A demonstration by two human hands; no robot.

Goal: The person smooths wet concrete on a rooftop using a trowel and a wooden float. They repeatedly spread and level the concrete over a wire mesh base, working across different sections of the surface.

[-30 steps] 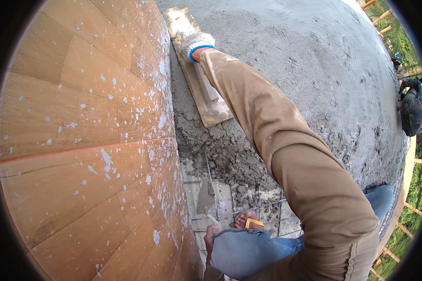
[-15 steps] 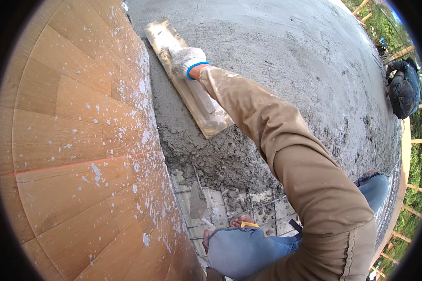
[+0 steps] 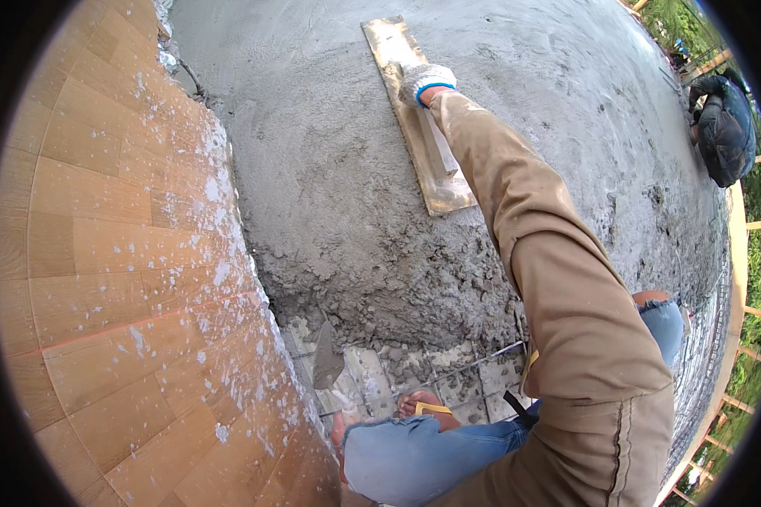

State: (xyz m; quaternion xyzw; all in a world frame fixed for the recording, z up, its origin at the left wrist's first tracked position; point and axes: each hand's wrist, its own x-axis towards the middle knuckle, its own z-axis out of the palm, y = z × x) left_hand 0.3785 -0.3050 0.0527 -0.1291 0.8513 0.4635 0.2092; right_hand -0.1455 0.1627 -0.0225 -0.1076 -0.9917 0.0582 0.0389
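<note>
My right hand [image 3: 428, 82], in a pale glove with a blue cuff, grips the handle of a long, worn concrete float [image 3: 416, 118]. The float's flat blade lies on wet grey concrete [image 3: 321, 160], slanting from far left to near right. I do not see my left hand in this view. A pointed trowel [image 3: 325, 358] with a cement-coated blade is near the wall, over the mesh by my left knee; its handle end is partly hidden, so what supports it is unclear.
A wood-patterned wall [image 3: 127, 228] spattered with cement stands along the left. Rough concrete ends at steel mesh [image 3: 370, 372] near my sandalled foot [image 3: 419, 404]. At the far right, another person [image 3: 725, 127] bends over the slab. Wooden edging [image 3: 737, 253] curves along the right.
My right hand and the float have moved rightward and slightly farther, away from the wall. The view has shifted a little, bringing more concrete along the wall into sight.
</note>
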